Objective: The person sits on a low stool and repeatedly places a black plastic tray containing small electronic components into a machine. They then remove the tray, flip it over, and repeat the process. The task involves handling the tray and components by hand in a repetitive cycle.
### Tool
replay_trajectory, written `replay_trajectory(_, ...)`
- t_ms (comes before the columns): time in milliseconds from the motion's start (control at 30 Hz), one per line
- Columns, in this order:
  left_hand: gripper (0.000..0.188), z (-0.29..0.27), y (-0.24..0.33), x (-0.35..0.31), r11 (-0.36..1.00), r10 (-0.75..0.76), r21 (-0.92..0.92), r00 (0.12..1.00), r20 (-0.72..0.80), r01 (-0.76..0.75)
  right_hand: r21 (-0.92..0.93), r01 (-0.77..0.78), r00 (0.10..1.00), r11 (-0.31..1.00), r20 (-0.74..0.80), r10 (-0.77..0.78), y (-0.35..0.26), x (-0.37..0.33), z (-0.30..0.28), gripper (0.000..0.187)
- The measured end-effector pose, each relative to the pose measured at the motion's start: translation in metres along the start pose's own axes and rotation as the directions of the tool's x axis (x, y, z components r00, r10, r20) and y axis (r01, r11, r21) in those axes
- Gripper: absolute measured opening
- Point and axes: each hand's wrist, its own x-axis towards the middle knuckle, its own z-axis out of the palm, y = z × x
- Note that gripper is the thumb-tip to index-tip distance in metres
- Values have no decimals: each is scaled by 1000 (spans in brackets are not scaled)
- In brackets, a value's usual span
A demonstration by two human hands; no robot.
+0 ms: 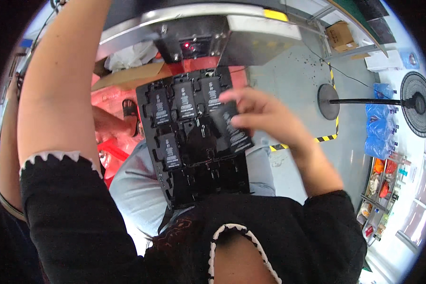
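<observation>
A black molded tray (207, 179) rests on my lap, tilted, with rows of shaped pockets. Flat black batteries with pale printing fill its far row: one on the left (161, 107), a middle one (185, 100) and one at the right (210, 90). A further battery (170, 150) sits at the left of the row below. Over the right side of that row, my right hand (262, 113) pinches a slightly blurred battery (235, 135) between thumb and fingers. Whether it is fully seated cannot be told. My left arm (61, 71) reaches up past the upper edge; its hand is out of view.
Beyond the tray stands a metal-edged machine (194, 47) with a red light. A cardboard piece (130, 75) and red plastic (110, 156) lie to the left, near another person's sandalled foot (129, 116). At right are a black fan (415, 101) and a stocked shelf (383, 189).
</observation>
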Motion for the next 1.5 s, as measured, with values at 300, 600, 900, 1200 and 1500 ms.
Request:
replay_trajectory(300,80,30,55,-13,961,169,-180,963,-211,-208,-663,231,840,712,-233,-490,88,6,52,28)
replay_trajectory(600,76,59,100,-73,950,297,36,859,-417,-311,-756,83,846,650,-291,-446,81,-4,49,39)
replay_trajectory(900,94,244,93,-272,896,387,-168,908,-164,-412,-555,157,696,817,-525,-490,62,-24,-1,31)
replay_trajectory(1200,83,319,85,-300,950,214,-168,940,-265,-263,-606,428,576,670,-388,-719,-63,13,-35,26)
replay_trajectory(1500,70,333,106,-299,961,96,-215,940,-327,-173,-841,-56,570,538,-469,-675,-185,246,-132,41)
